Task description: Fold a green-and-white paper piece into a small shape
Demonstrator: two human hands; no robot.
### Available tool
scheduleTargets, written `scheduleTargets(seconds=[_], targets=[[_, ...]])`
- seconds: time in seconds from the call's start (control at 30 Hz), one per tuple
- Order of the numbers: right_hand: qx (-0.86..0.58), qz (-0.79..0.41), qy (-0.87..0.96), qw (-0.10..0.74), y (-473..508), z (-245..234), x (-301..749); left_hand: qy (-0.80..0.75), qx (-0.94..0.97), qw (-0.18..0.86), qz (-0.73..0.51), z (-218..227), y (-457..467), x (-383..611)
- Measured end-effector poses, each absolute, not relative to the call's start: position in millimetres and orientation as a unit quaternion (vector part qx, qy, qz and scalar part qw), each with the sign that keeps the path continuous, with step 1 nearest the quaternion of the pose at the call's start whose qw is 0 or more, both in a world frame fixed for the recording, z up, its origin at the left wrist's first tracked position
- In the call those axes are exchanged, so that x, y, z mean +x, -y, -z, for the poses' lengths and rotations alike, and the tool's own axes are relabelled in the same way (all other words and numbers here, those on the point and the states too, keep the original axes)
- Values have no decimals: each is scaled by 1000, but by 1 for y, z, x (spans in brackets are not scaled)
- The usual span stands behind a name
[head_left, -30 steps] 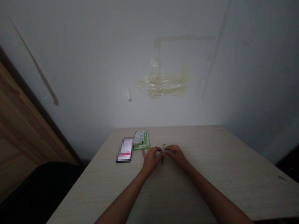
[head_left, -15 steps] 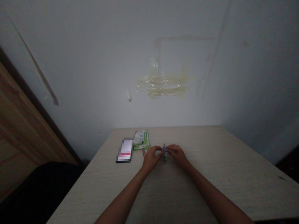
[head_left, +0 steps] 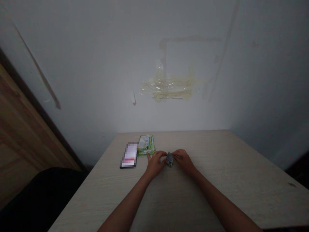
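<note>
Between my two hands, low over the table, is a small grey, patterned packet [head_left: 170,159] with some green at its lower end; its exact kind is hard to make out. The fingertips of my left hand [head_left: 156,162] pinch it from the left, with the thumb and fingers closed. From the right, my right hand [head_left: 183,159] grips its upper edge in a pinch. The fingers partly hide the packet's sides. Just behind my left hand lie green-and-white printed packets [head_left: 146,143], stacked flat.
A phone [head_left: 129,156] with a blurred, lit screen lies left of the packets. The pale wooden table [head_left: 207,199] meets a grey wall [head_left: 96,64] bearing patches of clear tape [head_left: 166,87]. A dark chair-like shape [head_left: 45,196] and wooden panel [head_left: 24,112] stand at left.
The small packet has turned from nearly edge-on to showing more of a grey face, and it looks wider. My hands have hardly moved.
</note>
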State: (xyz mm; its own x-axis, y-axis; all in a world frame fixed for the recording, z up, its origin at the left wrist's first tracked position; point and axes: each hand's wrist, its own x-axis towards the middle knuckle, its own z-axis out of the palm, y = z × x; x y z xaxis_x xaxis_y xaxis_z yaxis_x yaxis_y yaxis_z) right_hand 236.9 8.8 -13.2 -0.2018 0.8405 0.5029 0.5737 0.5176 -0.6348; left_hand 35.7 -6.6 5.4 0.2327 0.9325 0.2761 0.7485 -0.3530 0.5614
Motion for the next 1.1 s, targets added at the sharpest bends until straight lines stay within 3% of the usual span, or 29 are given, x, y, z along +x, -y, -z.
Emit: scheduleTargets(seconds=[0.37,1.1], targets=[[-468,-131,779,397,-11,13,244,-546,771,170,-280,-7,3,28],[-484,-133,789,356,-4,12,244,-553,791,86,-246,-11,7,24]])
